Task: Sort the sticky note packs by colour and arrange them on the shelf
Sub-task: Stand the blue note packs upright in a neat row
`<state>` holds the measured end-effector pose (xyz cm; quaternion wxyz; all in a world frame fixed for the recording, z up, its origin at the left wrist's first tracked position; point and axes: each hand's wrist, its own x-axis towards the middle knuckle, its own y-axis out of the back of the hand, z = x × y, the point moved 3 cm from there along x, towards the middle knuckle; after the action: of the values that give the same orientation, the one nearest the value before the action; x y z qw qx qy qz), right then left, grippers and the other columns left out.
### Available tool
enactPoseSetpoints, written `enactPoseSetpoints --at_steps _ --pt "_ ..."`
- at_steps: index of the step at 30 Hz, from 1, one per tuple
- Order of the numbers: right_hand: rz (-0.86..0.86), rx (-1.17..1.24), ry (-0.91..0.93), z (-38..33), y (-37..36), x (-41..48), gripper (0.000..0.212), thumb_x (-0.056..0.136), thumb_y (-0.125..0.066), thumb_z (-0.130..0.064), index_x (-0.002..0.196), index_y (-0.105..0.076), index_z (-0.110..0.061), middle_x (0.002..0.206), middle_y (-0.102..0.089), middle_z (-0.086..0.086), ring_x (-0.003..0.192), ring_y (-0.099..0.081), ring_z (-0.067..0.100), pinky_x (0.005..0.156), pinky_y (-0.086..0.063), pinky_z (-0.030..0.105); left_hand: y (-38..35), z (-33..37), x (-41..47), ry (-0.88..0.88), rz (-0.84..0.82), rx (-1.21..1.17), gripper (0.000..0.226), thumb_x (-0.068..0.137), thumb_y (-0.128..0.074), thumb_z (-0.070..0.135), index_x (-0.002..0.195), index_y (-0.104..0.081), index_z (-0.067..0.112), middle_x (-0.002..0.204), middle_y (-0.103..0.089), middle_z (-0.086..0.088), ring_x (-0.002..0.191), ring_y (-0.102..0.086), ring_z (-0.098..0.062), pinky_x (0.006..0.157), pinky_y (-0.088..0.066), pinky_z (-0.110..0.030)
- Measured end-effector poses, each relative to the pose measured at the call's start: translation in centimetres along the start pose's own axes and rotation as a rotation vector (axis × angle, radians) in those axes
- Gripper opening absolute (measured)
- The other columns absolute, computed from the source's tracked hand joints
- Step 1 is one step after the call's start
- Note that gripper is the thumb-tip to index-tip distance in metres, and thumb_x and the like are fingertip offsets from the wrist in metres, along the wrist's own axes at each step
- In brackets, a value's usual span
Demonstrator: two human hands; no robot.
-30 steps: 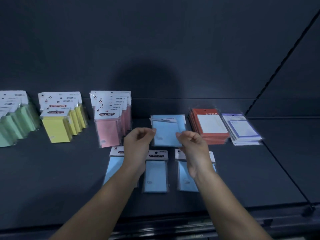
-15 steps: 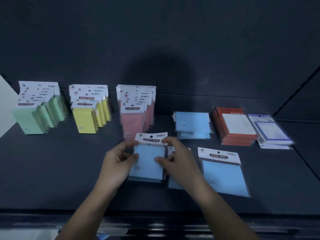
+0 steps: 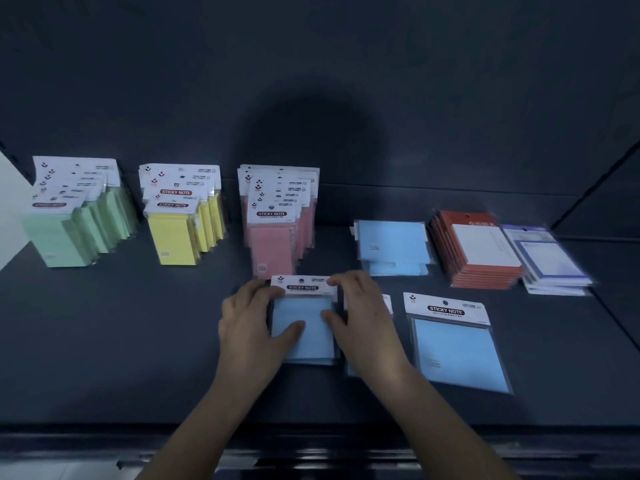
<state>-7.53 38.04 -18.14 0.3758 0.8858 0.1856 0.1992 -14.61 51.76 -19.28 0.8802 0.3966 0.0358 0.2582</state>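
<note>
Two bare hands met over a blue sticky note pack [image 3: 304, 327] at the front centre of a dark shelf [image 3: 138, 341]. The left hand [image 3: 249, 323] closed its grip on the pack's left edge, thumb lying across the blue face and fingers curled at the white header card. The right hand [image 3: 360, 317] gripped the right edge, fingertips on the header's top corner and thumb pressed against the pack's side. The pack lay flat or nearly so on the shelf; whether it was lifted clear could not be told.

Partly hidden under the right hand sat a second blue pack [image 3: 386, 303], only a strip of its header and a lower corner showing. Just to the right, apart from the hands, a third blue pack [image 3: 457, 348] lay flat, its "STICKY NOTE" header toward the back wall.

Along the rear of the shelf, from left to right, stood a row of green packs [image 3: 69, 223], a row of yellow packs [image 3: 180, 223] and a row of pink packs [image 3: 277, 230], each upright and overlapping. Beyond them lay a low stack of blue packs [image 3: 393, 245], then a stack of red-backed pads [image 3: 478, 251], and at the far right a stack of purple-bordered pads [image 3: 550, 261].
</note>
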Motion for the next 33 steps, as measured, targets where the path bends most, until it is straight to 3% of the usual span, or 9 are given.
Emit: enactPoseSetpoints --at_steps 3,6,10,13,17,23,29,31,33 --pt "0.17 -0.036 -0.046 1.1 2.1 0.6 0.032 0.086 -0.062 -0.014 0.118 -0.055 -0.013 0.119 -0.05 0.001 0.112 -0.04 0.016 0.09 -0.024 0.012 -0.1 1.6 0.7 -0.099 0.023 -0.033 0.044 0.074 -0.075 0.016 0.115 -0.059 0.016 0.129 -0.047 0.002 0.123 -0.036 -0.022 0.099 -0.028 -0.033" --pt "0.308 -0.049 -0.185 3.6 5.0 1.5 0.039 0.086 -0.061 -0.012 0.124 -0.052 -0.009 0.127 -0.051 0.006 0.121 -0.04 0.023 0.104 -0.028 0.026 -1.1 4.2 2.0 -0.209 -0.019 -0.183 0.038 0.08 -0.07 0.014 0.116 -0.059 0.016 0.113 -0.05 0.012 0.113 -0.039 -0.007 0.094 -0.029 -0.022" --pt "0.235 0.052 -0.353 6.2 6.9 2.6 0.048 0.088 -0.06 -0.015 0.132 -0.045 -0.003 0.132 -0.05 0.011 0.125 -0.043 0.027 0.107 -0.033 0.034 -3.8 7.9 4.2 -0.172 -0.216 -0.321 0.044 0.088 -0.062 0.022 0.129 -0.048 0.022 0.108 -0.041 0.025 0.109 -0.033 0.01 0.093 -0.028 -0.01" --pt "0.198 0.144 -0.396 7.0 6.9 2.6 0.044 0.09 -0.059 -0.014 0.13 -0.049 0.0 0.137 -0.047 0.012 0.127 -0.043 0.024 0.109 -0.032 0.032 -5.4 9.6 5.0 -0.075 -0.351 -0.518 0.03 0.088 -0.062 0.018 0.11 -0.049 0.035 0.094 -0.047 0.034 0.087 -0.048 0.024 0.069 -0.031 0.007" --pt "0.32 0.473 -0.471 7.7 7.0 1.7 0.028 0.088 -0.061 -0.013 0.116 -0.061 -0.008 0.125 -0.058 0.006 0.102 -0.055 0.011 0.091 -0.042 0.02 -6.5 8.8 5.1 0.076 -0.21 -0.622 0.031 0.085 -0.066 0.02 0.115 -0.06 0.02 0.113 -0.062 0.008 0.103 -0.058 -0.001 0.092 -0.044 -0.019" --pt "0.589 0.9 -0.508 7.7 7.7 -0.4 0.012 0.083 -0.067 -0.006 0.084 -0.067 -0.018 0.078 -0.066 -0.006 0.069 -0.06 -0.002 0.065 -0.046 0.006 -6.0 8.5 4.0 0.289 -0.074 -1.021 0.009 0.081 -0.069 0.006 0.082 -0.067 0.014 0.085 -0.071 -0.001 0.083 -0.066 -0.013 0.078 -0.052 -0.022" --pt "0.552 1.01 -0.422 8.4 9.9 -2.9 0.016 0.084 -0.062 0.0 0.089 -0.058 -0.015 0.08 -0.058 0.003 0.078 -0.053 0.013 0.08 -0.045 0.025 -5.9 9.9 1.1 0.142 -0.406 -1.013 0.045 0.076 -0.06 -0.015 0.104 -0.06 0.02 0.092 -0.064 -0.001 0.066 -0.058 -0.007 0.064 -0.052 -0.02" --pt "0.454 0.887 -0.332 8.7 10.8 -4.1 0.02 0.085 -0.06 0.001 0.092 -0.058 -0.017 0.083 -0.057 0.001 0.077 -0.049 0.017 0.074 -0.044 0.02 -6.1 9.9 0.0 0.113 -0.515 -0.926 0.056 0.077 -0.061 -0.014 0.114 -0.059 0.028 0.087 -0.061 -0.01 0.068 -0.055 -0.014 0.069 -0.05 -0.029" --pt "0.338 0.809 -0.293 9.2 11.3 -5.4 0.028 0.085 -0.058 0.005 0.099 -0.059 -0.019 0.09 -0.059 0.008 0.075 -0.043 0.02 0.068 -0.042 0.026 -6.6 9.7 -0.8 0.102 -0.554 -0.856 0.056 0.078 -0.064 -0.008 0.117 -0.057 0.032 0.069 -0.054 -0.006 0.06 -0.049 -0.011 0.058 -0.045 -0.021"
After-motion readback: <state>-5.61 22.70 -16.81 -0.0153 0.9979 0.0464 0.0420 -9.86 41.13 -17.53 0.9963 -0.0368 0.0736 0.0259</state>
